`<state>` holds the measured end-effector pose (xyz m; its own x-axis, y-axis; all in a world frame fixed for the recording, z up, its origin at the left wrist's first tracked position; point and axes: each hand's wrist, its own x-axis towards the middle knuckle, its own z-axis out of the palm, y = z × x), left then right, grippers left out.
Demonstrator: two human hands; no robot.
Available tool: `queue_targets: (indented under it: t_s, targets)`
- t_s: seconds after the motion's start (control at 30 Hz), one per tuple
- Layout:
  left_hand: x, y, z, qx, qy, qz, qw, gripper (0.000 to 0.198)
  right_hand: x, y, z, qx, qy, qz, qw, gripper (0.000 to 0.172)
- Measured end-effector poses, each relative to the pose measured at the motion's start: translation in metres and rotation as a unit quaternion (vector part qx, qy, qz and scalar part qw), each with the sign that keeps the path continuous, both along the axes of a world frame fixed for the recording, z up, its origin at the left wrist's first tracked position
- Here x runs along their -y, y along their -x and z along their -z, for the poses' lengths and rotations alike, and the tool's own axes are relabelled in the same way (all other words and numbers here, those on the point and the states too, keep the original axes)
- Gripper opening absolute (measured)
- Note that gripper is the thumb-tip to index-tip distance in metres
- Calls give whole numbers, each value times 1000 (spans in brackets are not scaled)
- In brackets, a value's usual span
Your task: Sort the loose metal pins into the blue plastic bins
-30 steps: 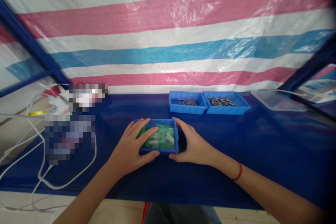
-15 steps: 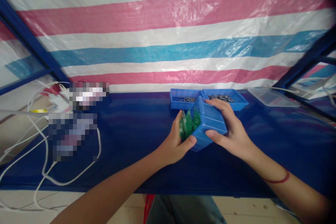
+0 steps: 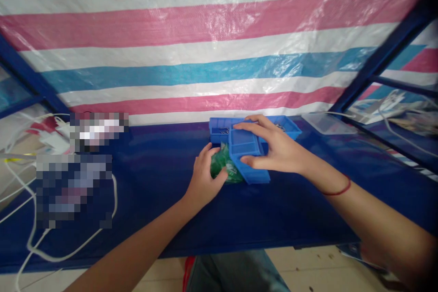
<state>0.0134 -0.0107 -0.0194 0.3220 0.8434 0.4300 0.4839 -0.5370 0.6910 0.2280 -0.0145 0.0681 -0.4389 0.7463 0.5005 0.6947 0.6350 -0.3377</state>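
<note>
A small blue plastic bin [image 3: 244, 142] is tipped on its side over the dark blue table, its opening toward the left. My right hand [image 3: 277, 146] grips it from the right, fingers over the top and thumb on the near side. Green packets in clear plastic [image 3: 227, 166] lie at the bin's mouth. Around their left side curves my left hand [image 3: 205, 175], fingers and thumb apart, touching the packets. Behind stand two blue trays, the left one [image 3: 216, 134] and the right one [image 3: 290, 127], with metal pieces in them, partly hidden by my right hand and the bin.
The dark blue table [image 3: 153, 191] has white cables [image 3: 114, 196] and two blurred-out items at its left. A flat clear plastic lid [image 3: 328, 124] lies at the back right. Behind the table hangs a striped sheet [image 3: 205, 64], between blue frame posts.
The bin has been lowered and tipped further, and the green packets have come out toward the table. My left hand has moved off the bin to the packets. The view has shifted slightly.
</note>
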Motion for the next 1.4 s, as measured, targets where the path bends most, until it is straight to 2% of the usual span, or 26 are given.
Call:
queue_targets:
  t_s: [0.07,0.2,0.33,0.4,0.53,0.63,0.67,0.77,0.83,0.93,1.03,1.1,1.17,1.27,1.4]
  targets:
    - [5,-2,-4,-51,2,13,999,56,3,-7,-3,23,7,11,1000,65]
    - [12,-2,-7,-164,12,28,986,38,10,-21,-12,75,4,36,997,66]
    - [17,2,-17,-178,-26,22,983,38,16,-33,-31,85,-28,66,994,65]
    - [18,1,-31,-147,-69,39,986,39,20,-33,-43,61,-54,74,994,63]
    - [20,-15,-69,-54,-132,154,978,52,24,-15,-62,-18,-95,28,995,61]
    - [22,-22,-90,-8,-108,151,983,31,21,2,-68,-71,-91,-38,993,68]
    - [22,-19,-95,-8,-97,137,986,33,19,3,-67,-86,-71,-59,992,75]
    - [16,10,-105,-56,-65,68,994,43,13,-9,-50,-91,40,-88,991,91]
    - [6,40,-108,-141,-66,23,987,42,10,-26,-27,-38,115,-67,990,89]
    - [-17,82,-103,-313,-97,-4,945,38,9,-45,18,68,195,-10,978,88]
    - [-42,103,-85,-439,-112,-44,891,42,9,-45,55,121,223,16,967,90]
    - [-55,105,-73,-503,-107,-52,856,44,7,-38,69,139,213,13,967,90]
    - [-65,101,-65,-526,-110,-44,842,49,5,-31,75,148,197,9,969,90]
    - [-77,89,-61,-541,-116,-40,832,57,4,-24,76,156,182,9,971,93]
    - [-93,73,-59,-534,-123,-37,836,58,8,-23,78,159,166,19,973,95]
